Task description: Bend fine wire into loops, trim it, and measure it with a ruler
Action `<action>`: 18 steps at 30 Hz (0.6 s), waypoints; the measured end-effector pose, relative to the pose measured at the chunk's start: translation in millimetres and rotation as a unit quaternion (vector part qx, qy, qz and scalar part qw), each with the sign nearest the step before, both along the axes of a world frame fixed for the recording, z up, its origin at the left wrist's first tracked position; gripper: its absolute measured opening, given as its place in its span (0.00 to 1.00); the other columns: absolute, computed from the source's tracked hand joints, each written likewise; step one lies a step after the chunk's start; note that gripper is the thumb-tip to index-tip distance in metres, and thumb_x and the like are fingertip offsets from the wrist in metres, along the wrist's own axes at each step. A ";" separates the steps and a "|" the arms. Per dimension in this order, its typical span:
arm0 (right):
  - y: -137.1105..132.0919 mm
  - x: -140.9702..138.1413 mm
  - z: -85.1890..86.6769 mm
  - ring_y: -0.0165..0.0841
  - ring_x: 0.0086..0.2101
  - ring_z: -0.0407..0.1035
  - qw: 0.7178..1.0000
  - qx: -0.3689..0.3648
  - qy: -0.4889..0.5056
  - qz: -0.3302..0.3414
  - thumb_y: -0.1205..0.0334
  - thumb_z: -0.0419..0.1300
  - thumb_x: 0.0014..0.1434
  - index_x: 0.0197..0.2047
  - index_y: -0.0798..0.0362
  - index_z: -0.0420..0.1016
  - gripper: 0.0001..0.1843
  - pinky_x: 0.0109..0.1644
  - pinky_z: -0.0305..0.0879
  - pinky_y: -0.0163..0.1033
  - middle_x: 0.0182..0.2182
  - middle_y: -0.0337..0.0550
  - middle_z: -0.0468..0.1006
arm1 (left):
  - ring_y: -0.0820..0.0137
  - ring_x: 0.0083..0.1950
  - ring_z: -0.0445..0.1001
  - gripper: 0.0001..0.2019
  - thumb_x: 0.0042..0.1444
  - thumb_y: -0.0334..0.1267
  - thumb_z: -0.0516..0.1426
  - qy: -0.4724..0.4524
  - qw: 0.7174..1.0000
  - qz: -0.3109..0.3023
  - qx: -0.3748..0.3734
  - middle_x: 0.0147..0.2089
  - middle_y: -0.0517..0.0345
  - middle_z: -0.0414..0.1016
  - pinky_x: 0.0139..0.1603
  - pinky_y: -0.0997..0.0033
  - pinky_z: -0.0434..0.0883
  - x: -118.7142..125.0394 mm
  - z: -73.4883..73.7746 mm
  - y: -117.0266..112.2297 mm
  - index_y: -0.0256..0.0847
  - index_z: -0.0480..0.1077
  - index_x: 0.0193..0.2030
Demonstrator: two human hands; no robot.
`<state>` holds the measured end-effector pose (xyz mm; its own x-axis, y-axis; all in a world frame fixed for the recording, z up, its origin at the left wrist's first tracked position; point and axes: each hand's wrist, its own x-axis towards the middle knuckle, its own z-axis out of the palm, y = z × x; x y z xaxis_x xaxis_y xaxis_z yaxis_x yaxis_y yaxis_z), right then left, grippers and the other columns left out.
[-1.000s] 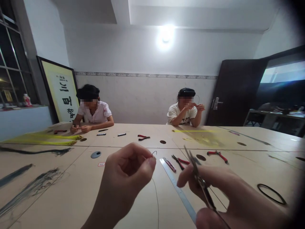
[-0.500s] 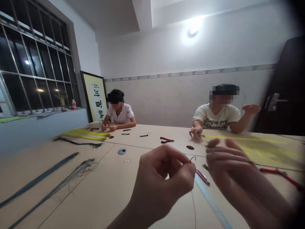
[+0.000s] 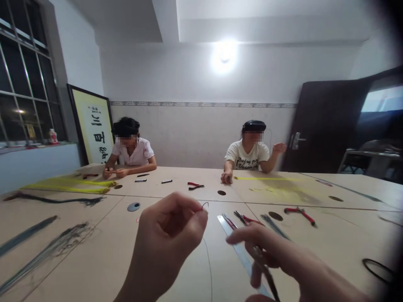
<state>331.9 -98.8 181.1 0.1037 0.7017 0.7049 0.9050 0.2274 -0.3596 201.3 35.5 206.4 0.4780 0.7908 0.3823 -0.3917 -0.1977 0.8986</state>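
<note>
My left hand is raised over the table, thumb and forefinger pinched on a thin wire whose top end bends into a small hook; the rest of the wire hangs down toward the table. My right hand is lower right, fingers curled round a slim metal pliers that points down. A metal ruler lies on the table between both hands.
Red-handled pliers and other small pliers lie ahead. Two people sit across the table. Yellow tassels and dark wire bundles lie at left, a black ring at right.
The view swung left and came back. My right hand moved up near the hook, then dropped low with the pliers pointing down. The left hand kept its pinch on the wire.
</note>
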 end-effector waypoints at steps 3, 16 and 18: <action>-0.7 5.9 -5.1 0.27 0.23 0.75 1.000 -0.006 0.028 0.002 0.62 0.74 0.45 0.58 0.25 0.69 0.40 0.31 0.76 0.26 0.34 0.30 0.80 | 0.81 0.19 0.59 0.03 0.40 0.32 0.61 0.008 1.000 0.005 0.016 0.16 0.68 0.64 0.19 0.83 0.58 -0.2 -0.5 1.0 0.40 0.73 0.19; -6.8 6.1 -0.1 0.30 0.23 0.73 0.995 0.034 -0.063 -0.070 0.45 0.68 0.54 0.63 0.25 0.64 0.34 0.25 0.75 0.31 0.41 0.34 0.82 | 0.83 0.19 0.61 0.04 0.39 0.30 0.61 0.000 0.999 -0.009 0.047 0.16 0.68 0.67 0.19 0.86 0.59 -1.4 -2.6 6.6 0.43 0.75 0.19; -7.5 5.9 -1.0 0.30 0.23 0.72 0.993 0.030 -0.075 -0.083 0.44 0.68 0.54 0.63 0.25 0.64 0.35 0.28 0.76 0.31 0.42 0.33 0.82 | 0.83 0.19 0.61 0.05 0.38 0.30 0.61 -0.017 0.999 0.018 0.032 0.15 0.70 0.67 0.20 0.87 0.57 -1.7 -1.1 0.9 0.43 0.74 0.17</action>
